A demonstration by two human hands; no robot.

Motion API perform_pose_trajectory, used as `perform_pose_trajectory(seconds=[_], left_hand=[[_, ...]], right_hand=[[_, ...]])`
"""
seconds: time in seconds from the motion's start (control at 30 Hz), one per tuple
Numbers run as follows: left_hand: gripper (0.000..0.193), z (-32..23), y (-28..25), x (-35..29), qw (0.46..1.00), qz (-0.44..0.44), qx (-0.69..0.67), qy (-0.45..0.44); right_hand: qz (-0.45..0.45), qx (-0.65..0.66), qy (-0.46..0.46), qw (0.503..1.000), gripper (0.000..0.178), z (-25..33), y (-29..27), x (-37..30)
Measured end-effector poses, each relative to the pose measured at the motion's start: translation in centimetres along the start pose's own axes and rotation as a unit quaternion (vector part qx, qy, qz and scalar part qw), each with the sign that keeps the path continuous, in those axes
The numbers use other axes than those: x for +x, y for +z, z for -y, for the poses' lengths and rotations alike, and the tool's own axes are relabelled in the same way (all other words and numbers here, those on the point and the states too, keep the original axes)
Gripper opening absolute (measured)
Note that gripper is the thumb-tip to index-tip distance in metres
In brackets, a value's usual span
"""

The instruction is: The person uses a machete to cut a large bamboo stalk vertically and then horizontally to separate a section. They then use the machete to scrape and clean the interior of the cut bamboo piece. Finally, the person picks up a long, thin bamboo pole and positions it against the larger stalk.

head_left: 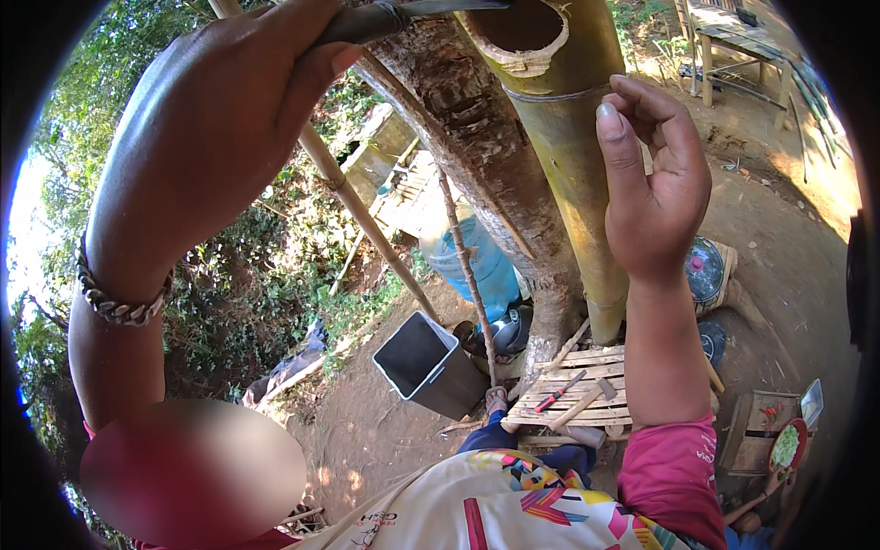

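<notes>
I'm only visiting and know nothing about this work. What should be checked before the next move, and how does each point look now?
1. Left hand has a grip on the dark tool: ok, closed around its handle.
2. Whole blade in view: not ok, it runs along the picture's top edge.
3. Right hand below the blade: ok, loosely open beside the bamboo pole.
4. Right hand touching the pole: cannot tell.
5. Hammer and red-handled tool out of the hands' way: ok, both lie on the slatted bench.
6. Pole firmly fixed: cannot tell.
</notes>
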State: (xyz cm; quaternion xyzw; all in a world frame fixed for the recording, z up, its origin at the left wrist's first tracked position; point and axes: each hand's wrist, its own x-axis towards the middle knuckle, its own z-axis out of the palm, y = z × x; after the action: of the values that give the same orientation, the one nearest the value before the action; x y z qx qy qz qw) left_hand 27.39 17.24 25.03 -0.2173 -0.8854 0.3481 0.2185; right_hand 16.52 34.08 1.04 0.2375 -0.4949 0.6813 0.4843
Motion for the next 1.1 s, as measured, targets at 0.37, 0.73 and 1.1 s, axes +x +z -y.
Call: perform_pose_trajectory(seconds=[0.37, 0.73, 1.1], left_hand=[[0.028, -2.0, -1.2, 0.0, 0.998, -0.024, 0.056, -0.018], [0.030, -1.9, -2.8, 2.0, 0.997, 0.043, 0.046, -0.034], [0.033, -2.4, -1.9, 2.1, 0.995, 0.027, 0.067, -0.062]], right_hand=[[-0.013, -0.024, 0.067, 0.997, 0.031, -4.2, -1.7, -2.1], [-0.021, -0.023, 0.067, 0.997, 0.046, -7.5, -1.0, -3.6], [-0.038, -0.009, 0.049, 0.998, 0.046, -7.6, -0.7, -4.1]])
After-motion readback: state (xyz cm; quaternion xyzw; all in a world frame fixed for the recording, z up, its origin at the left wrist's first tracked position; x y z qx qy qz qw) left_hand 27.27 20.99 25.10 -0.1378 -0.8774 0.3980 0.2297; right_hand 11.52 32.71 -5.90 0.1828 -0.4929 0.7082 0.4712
